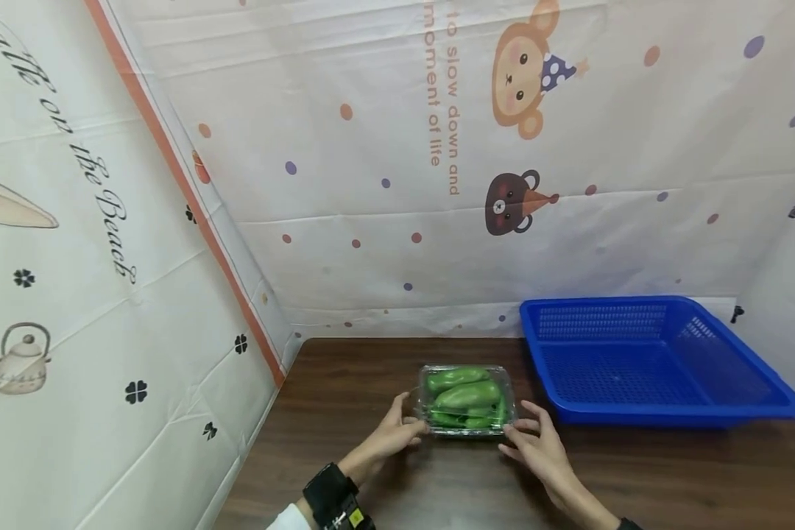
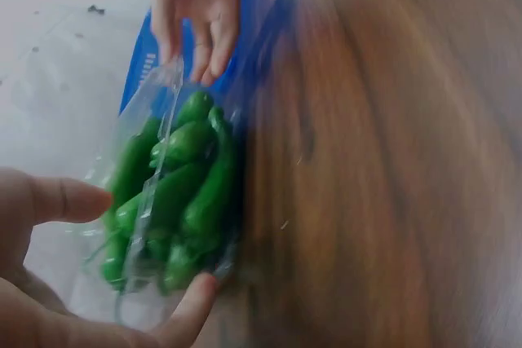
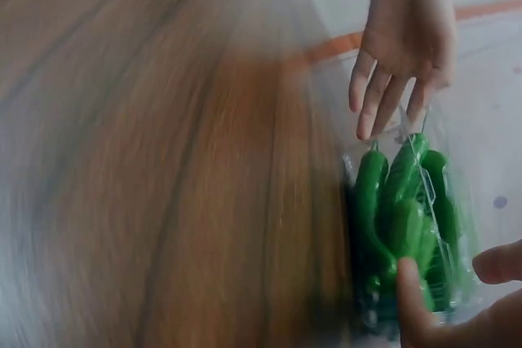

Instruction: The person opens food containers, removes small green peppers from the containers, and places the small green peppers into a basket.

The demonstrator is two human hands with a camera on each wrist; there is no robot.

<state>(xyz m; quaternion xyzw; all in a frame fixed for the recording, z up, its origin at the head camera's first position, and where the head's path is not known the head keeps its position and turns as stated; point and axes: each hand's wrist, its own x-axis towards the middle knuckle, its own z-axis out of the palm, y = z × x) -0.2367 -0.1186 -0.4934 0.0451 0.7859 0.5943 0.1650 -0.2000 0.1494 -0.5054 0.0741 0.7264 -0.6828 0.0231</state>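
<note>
The clear plastic clamshell box of green peppers (image 1: pixel 467 401) sits closed on the dark wooden table (image 1: pixel 669 471), towards its back edge, just left of the empty blue perforated plastic basket (image 1: pixel 656 361); nothing is in the basket yet. The left hand (image 1: pixel 391 436) and right hand (image 1: pixel 536 442) flank the box, fingers loosely spread, touching its short ends without lifting it.

- Even, soft light is filling the head view, which is bending towards its edges
- Motion blur is smearing the table (image 2: pixel 383 160) in both wrist views
- Glare is glinting on the clear pepper box (image 1: pixel 466 400)
</note>
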